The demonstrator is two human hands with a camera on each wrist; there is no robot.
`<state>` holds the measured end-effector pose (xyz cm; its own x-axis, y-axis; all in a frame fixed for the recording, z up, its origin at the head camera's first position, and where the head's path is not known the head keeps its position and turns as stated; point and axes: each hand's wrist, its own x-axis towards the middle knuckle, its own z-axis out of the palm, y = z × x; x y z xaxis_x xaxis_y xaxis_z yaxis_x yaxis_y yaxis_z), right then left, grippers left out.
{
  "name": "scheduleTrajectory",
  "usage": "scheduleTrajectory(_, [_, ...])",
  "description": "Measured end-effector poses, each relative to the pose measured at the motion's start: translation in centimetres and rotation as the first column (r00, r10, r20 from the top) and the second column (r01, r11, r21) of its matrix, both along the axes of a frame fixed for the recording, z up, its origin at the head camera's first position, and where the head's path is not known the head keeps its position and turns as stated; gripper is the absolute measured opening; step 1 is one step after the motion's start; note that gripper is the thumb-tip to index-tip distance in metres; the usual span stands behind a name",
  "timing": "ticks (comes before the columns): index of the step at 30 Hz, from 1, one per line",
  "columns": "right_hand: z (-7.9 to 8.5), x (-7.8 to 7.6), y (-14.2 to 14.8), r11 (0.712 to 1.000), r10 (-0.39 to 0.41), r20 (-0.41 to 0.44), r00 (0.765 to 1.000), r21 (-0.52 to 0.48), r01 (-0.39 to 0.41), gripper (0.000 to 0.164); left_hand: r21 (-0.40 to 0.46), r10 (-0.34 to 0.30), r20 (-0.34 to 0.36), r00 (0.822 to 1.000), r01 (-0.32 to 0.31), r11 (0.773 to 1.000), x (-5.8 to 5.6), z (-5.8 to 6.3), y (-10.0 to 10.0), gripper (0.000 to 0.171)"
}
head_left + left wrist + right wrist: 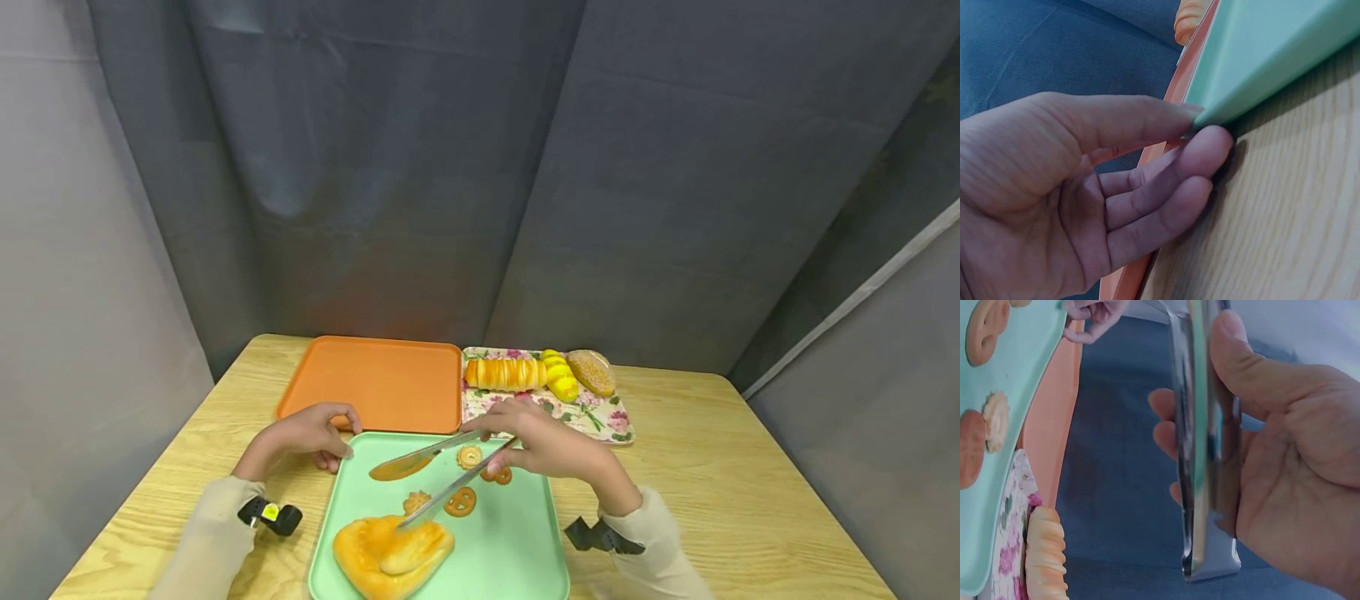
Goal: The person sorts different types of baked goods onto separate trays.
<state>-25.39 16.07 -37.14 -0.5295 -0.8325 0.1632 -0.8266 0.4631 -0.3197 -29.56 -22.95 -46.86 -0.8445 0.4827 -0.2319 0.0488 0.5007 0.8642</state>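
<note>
My right hand grips a pair of metal tongs, their two arms spread apart over the green tray. The lower arm's tip is at a large golden bread in the tray's near left part; whether it touches cannot be told. The other tip hangs farther back, above the tray. Around the tongs lie a pretzel-shaped cookie, a flower-shaped cookie, a round cookie and another pretzel cookie, partly hidden. My left hand pinches the tray's far left corner between thumb and fingers.
Behind the green tray lies an orange tray. To its right, a floral tray holds a long ridged bread, a yellow striped bread and a seeded bun. Grey curtains surround the wooden table.
</note>
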Motion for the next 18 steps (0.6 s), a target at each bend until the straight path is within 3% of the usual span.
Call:
scheduleTrajectory(8, [-0.8,0.2,-0.6,0.995,0.049,0.088,0.995,0.087,-0.057,0.053,-0.016,0.003,-0.002,1.000,-0.003,1.000,-0.1,-0.1,0.0,0.027])
scheduleTrajectory(18, [-1.1,0.4,-1.2,0.987,0.031,0.092,0.995,0.154,-0.045,0.053,-0.008,0.005,0.003,1.000,-0.005,1.000,0.0,0.1,0.1,0.027])
